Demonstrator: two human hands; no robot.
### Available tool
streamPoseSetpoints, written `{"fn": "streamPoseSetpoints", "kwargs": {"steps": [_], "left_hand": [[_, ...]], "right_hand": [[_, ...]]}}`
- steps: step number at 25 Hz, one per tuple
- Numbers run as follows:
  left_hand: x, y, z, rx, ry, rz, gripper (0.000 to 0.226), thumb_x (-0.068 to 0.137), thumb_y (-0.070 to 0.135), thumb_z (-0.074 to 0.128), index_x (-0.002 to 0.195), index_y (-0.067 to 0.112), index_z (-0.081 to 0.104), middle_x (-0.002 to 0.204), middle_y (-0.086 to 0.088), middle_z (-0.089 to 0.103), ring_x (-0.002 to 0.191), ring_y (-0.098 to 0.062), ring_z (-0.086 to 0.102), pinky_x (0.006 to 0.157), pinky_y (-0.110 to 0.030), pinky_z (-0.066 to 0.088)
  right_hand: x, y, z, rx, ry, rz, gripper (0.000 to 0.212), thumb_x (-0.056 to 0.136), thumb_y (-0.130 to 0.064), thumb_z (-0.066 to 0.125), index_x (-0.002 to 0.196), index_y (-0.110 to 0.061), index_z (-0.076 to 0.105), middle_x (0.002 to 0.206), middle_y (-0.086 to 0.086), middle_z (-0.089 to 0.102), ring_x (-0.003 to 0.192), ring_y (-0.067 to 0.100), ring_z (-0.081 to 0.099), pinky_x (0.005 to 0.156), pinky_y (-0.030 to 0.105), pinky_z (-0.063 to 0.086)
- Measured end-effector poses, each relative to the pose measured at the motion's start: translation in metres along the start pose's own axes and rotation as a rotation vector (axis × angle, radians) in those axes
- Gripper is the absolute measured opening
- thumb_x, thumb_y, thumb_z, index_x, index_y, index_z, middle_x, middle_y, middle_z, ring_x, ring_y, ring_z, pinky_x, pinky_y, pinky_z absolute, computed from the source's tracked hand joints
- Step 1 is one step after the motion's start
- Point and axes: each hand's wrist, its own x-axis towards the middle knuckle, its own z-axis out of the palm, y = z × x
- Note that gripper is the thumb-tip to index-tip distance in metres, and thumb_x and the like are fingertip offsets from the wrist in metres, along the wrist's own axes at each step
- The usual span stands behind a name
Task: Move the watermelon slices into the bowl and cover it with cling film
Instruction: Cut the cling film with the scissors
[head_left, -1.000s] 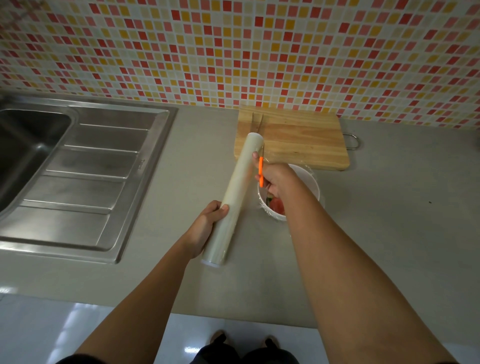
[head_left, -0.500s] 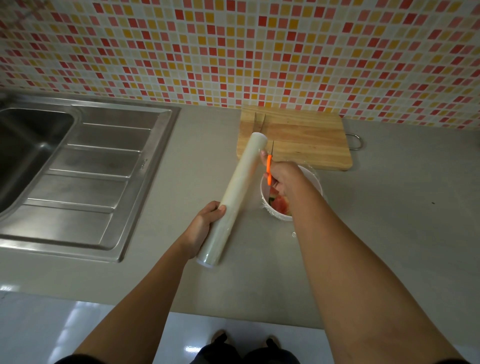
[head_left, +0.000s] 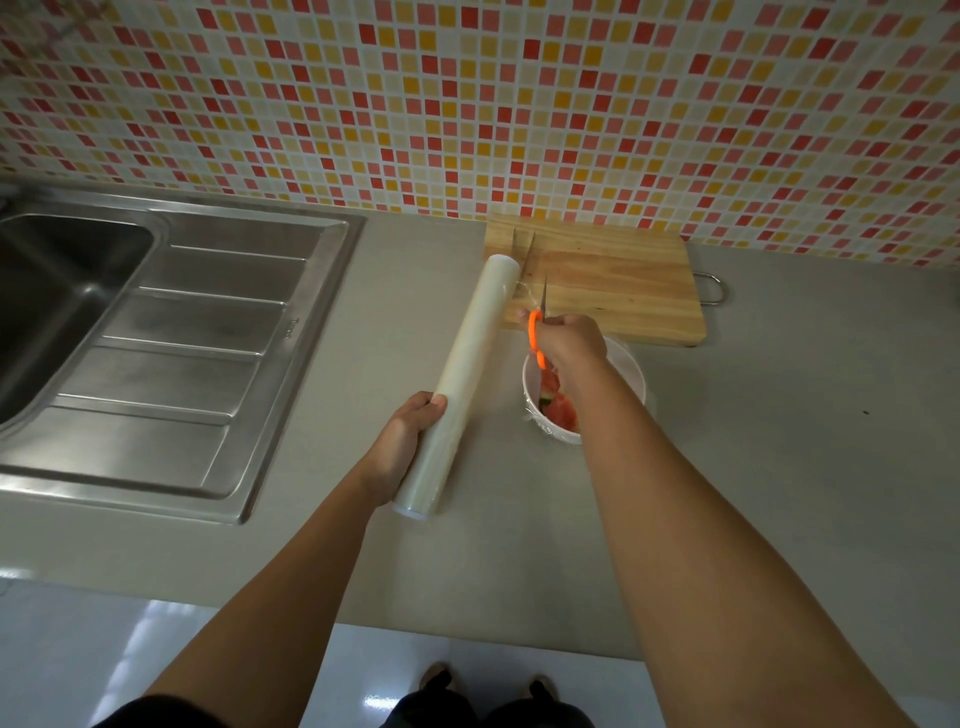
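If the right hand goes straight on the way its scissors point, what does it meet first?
Probably the stretched cling film beside the roll, then the cutting board; depth is unclear.

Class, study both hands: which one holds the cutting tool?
The right hand, above the white bowl, grips the orange-handled scissors; the left hand grips the cling film roll instead.

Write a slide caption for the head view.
Left hand grips the cling film roll; right hand holds orange scissors above the bowl.
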Motion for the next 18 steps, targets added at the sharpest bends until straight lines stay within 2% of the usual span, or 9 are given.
{"fn": "streamPoseSetpoints", "kwargs": {"steps": [2, 5, 9, 12, 14, 18], "left_hand": [[0.002, 0.003, -0.001, 0.008, 0.005, -0.004, 0.025, 0.095, 0.032, 0.044, 0.102, 0.009, 0.05, 0.085, -0.01, 0.055, 0.067, -0.022, 0.055, 0.061, -0.031, 0.046], [0.004, 0.006, -0.001, 0.008, -0.003, -0.01, 0.028, 0.095, 0.033, 0.044, 0.106, 0.008, 0.05, 0.088, -0.012, 0.055, 0.07, -0.023, 0.055, 0.063, -0.033, 0.046], [0.002, 0.008, -0.001, 0.033, -0.019, -0.013, 0.032, 0.094, 0.034, 0.044, 0.11, 0.007, 0.05, 0.091, -0.014, 0.055, 0.07, -0.022, 0.055, 0.063, -0.032, 0.046], [0.0, 0.007, 0.0, 0.031, -0.028, -0.015, 0.034, 0.095, 0.033, 0.043, 0.113, 0.005, 0.049, 0.096, -0.016, 0.055, 0.071, -0.022, 0.055, 0.061, -0.031, 0.047], [-0.002, 0.007, 0.0, 0.039, -0.034, -0.011, 0.032, 0.095, 0.032, 0.043, 0.111, 0.005, 0.049, 0.097, -0.016, 0.055, 0.069, -0.021, 0.055, 0.06, -0.029, 0.047], [-0.003, 0.007, -0.001, 0.034, -0.034, -0.01, 0.033, 0.095, 0.032, 0.043, 0.113, 0.004, 0.049, 0.099, -0.017, 0.055, 0.071, -0.022, 0.055, 0.062, -0.031, 0.047]], "right_hand": [[-0.017, 0.002, 0.002, 0.127, -0.029, 0.006, 0.046, 0.072, -0.056, 0.064, 0.05, -0.017, 0.054, 0.052, 0.001, 0.059, 0.051, 0.017, 0.054, 0.066, 0.029, 0.048], [-0.038, 0.014, 0.01, 0.321, -0.123, 0.077, 0.042, 0.066, -0.056, 0.069, 0.058, -0.018, 0.055, 0.05, -0.004, 0.054, 0.047, 0.011, 0.057, 0.064, 0.028, 0.05], [-0.037, 0.019, 0.014, 0.302, -0.211, 0.145, 0.045, 0.066, -0.057, 0.071, 0.066, -0.015, 0.055, 0.055, -0.002, 0.053, 0.051, 0.009, 0.056, 0.057, 0.024, 0.047], [-0.027, 0.012, 0.014, 0.32, -0.212, 0.178, 0.049, 0.063, -0.058, 0.073, 0.068, -0.013, 0.054, 0.061, -0.001, 0.056, 0.055, 0.01, 0.057, 0.069, 0.027, 0.051], [-0.02, 0.008, 0.015, 0.348, -0.207, 0.176, 0.05, 0.061, -0.059, 0.074, 0.069, -0.014, 0.053, 0.064, -0.002, 0.056, 0.057, 0.01, 0.058, 0.071, 0.027, 0.051], [-0.009, 0.002, 0.016, 0.403, -0.189, 0.177, 0.049, 0.061, -0.058, 0.075, 0.07, -0.015, 0.053, 0.068, -0.004, 0.055, 0.055, 0.01, 0.057, 0.058, 0.023, 0.046]]}}
